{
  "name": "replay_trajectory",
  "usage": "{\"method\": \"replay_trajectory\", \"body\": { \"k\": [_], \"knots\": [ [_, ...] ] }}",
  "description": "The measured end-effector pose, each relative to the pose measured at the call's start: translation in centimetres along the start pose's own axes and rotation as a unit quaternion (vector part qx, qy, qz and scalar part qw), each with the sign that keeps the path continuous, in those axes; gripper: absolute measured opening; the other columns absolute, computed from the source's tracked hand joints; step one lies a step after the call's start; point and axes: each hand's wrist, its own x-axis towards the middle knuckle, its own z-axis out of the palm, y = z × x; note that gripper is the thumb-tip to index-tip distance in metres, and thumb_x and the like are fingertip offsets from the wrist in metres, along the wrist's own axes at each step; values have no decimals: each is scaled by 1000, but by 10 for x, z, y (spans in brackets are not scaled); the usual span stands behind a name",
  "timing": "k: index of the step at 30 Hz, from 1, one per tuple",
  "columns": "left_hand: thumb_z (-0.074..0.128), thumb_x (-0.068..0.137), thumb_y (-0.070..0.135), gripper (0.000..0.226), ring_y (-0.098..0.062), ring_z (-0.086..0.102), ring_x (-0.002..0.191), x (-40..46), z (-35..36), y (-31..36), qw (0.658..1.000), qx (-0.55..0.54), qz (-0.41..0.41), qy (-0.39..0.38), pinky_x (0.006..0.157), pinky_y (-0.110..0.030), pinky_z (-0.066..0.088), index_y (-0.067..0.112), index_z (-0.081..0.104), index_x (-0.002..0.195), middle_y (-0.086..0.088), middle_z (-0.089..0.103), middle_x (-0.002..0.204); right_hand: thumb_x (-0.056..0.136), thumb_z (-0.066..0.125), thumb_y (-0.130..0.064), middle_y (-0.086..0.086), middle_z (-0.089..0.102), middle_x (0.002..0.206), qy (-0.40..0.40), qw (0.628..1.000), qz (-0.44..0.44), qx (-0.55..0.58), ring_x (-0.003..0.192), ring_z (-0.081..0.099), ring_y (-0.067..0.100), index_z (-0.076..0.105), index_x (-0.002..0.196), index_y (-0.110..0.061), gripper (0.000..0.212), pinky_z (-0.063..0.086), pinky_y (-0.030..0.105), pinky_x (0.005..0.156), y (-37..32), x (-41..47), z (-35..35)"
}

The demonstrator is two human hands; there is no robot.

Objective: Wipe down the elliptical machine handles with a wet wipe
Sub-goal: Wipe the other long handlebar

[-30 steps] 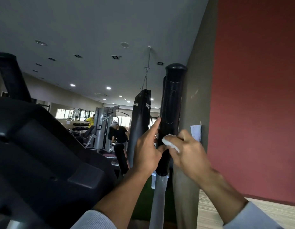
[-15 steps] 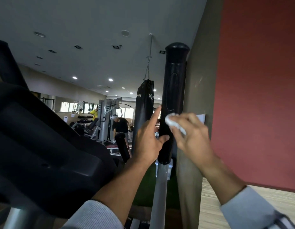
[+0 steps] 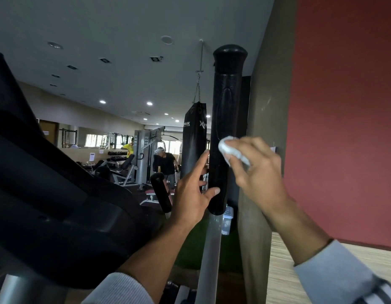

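Both hands meet the handle: left hand steadying, right hand pressing wipe.

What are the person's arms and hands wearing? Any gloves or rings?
No gloves, and no rings or watch that I can see. The left hand and right hand are bare. Both forearms are bare too, with pale ribbed sleeves pushed up. The right sleeve shows darker stripes near the edge.

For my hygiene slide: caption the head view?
Right hand presses a wipe on the black handle; left hand steadies it.
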Motion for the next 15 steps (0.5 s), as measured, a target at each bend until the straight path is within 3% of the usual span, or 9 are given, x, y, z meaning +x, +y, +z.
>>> {"method": "replay_trajectory", "body": {
  "k": [6, 9, 12, 15],
  "knots": [
    [81, 76, 13, 106, -4, 65, 98, 0, 2, -5, 1000, -8, -3, -7, 86, -29, 58, 65, 15, 141, 7, 61, 126, 84, 72, -4, 2, 63, 103, -89, 995, 44, 1, 90, 66, 14, 71, 112, -18, 32, 52, 18, 80, 20, -58, 8],
    [81, 76, 13, 108, -5, 65, 95, -2, 5, -6, 1000, 3, 4, -9, 86, -26, 57, 66, 12, 140, 10, 60, 124, 83, 72, -3, 3, 64, 101, -36, 998, 57, -1, 88, 64, 11, 72, 110, -18, 31, 47, 10, 81, 9, -44, 1],
    [81, 76, 14, 107, -6, 66, 93, -2, 6, -7, 1000, 0, 9, -6, 86, -29, 57, 65, 13, 140, 8, 60, 128, 85, 70, -5, 8, 62, 93, 60, 998, 7, -15, 81, 56, 6, 73, 108, -13, 24, 39, 3, 79, -11, -6, -4],
    [81, 76, 15, 108, -1, 65, 94, -3, 5, -6, 1000, 5, 8, -6, 81, -14, 53, 67, 10, 137, 15, 60, 125, 88, 68, -10, 8, 57, 89, 36, 997, -27, -58, 72, 53, 11, 72, 108, -15, 22, 45, 12, 67, -20, 20, 0]
  ]
}}
